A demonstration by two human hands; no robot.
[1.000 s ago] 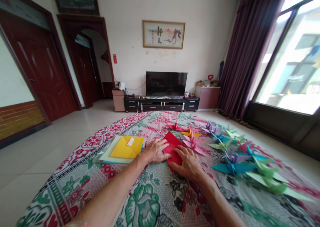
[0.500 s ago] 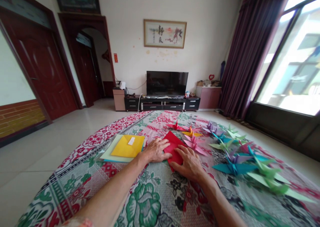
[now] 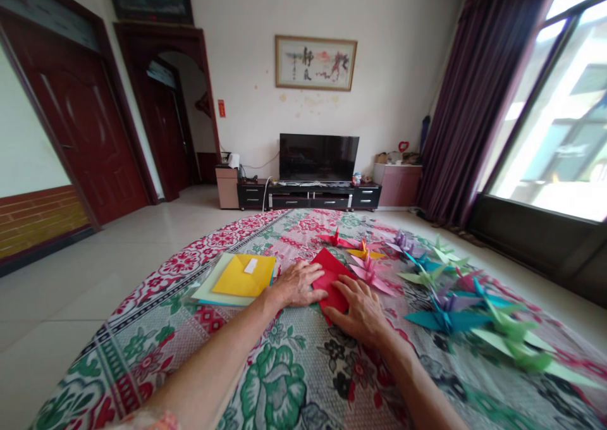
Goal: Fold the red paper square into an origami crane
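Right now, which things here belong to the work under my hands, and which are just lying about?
Part of the work:
- red paper, under left hand and right hand
- likely paper stack
- likely folded paper birds

Just about:
- television
- framed picture
- purple curtain

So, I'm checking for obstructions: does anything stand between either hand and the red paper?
Nothing visible: the left hand and right hand both touch the red paper. The yellow paper lies to its left.

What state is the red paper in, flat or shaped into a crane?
Flat: the red paper lies on the tablecloth beneath the left hand and right hand, with no raised wings. Hidden folds: cannot tell.
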